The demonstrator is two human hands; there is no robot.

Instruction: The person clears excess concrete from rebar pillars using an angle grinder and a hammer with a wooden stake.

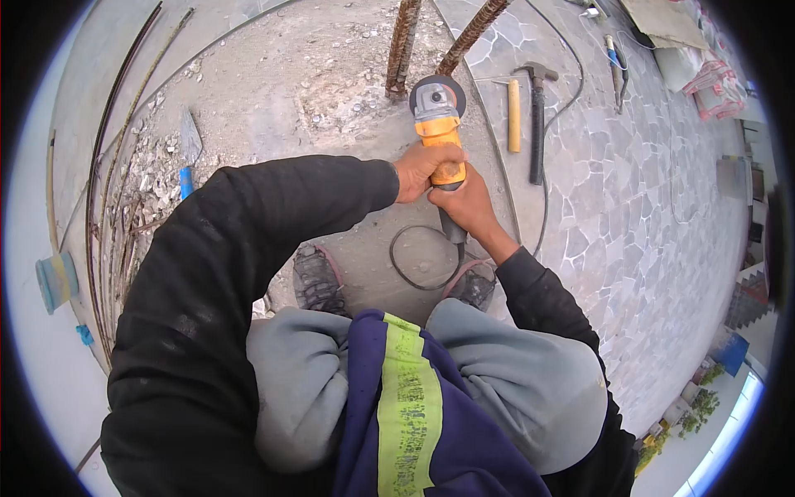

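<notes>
Both of my hands are wrapped round a yellow and grey angle grinder (436, 126). My left hand (421, 170) grips its body from the left side. Lower down, my right hand (470, 203) closes round the rear part, where a black cord (394, 258) leaves the handle and loops on the floor. The grinder's dark disc (454, 86) is at the foot of the upright rusty rebar (403, 50), close to a second leaning rebar (469, 37). Whether the disc touches the bars I cannot tell.
A hammer (537, 124) and a yellow-handled tool (514, 116) lie on the stone paving at the right. To the left are a trowel (190, 141), rubble (153, 166), long bars (103, 166) and a bucket (57, 283). My shoes (317, 277) stand below the grinder.
</notes>
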